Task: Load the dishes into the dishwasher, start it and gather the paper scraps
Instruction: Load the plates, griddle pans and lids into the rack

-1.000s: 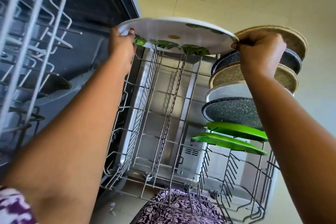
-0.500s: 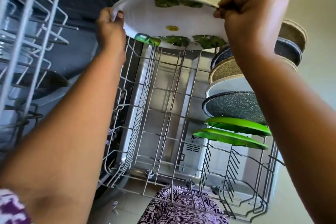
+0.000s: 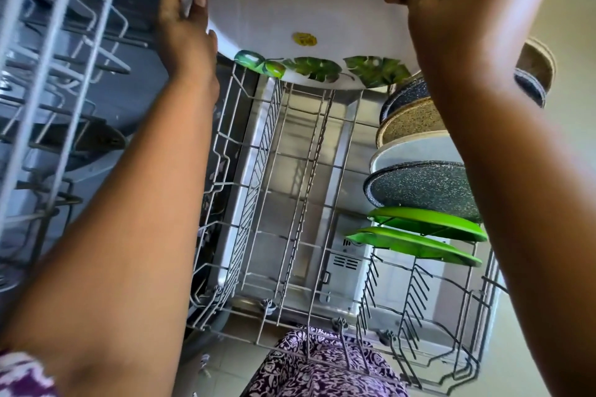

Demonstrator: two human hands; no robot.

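A large white plate with green leaf prints (image 3: 290, 13) hangs in the air over the far end of the pulled-out lower rack (image 3: 290, 203). My left hand (image 3: 185, 32) grips its left rim and my right hand (image 3: 451, 0) pinches its right rim. The plate is tilted, its underside with a yellow sticker facing me. In the rack's right side stand several plates on edge: two green plates (image 3: 419, 235), a dark speckled plate (image 3: 422, 190), a white one, a tan speckled plate (image 3: 409, 121) and more behind my right arm.
The upper rack's white wires (image 3: 48, 74) cross the left of the view, with the dishwasher's dark interior (image 3: 106, 97) behind. The rack's middle and left rows hold nothing. The open door panel (image 3: 322, 190) lies under the rack. Beige tiled floor (image 3: 574, 10) is on the right.
Both hands have lifted the leaf plate higher and tipped it up, so more of its underside faces me. The racked plates have not moved.
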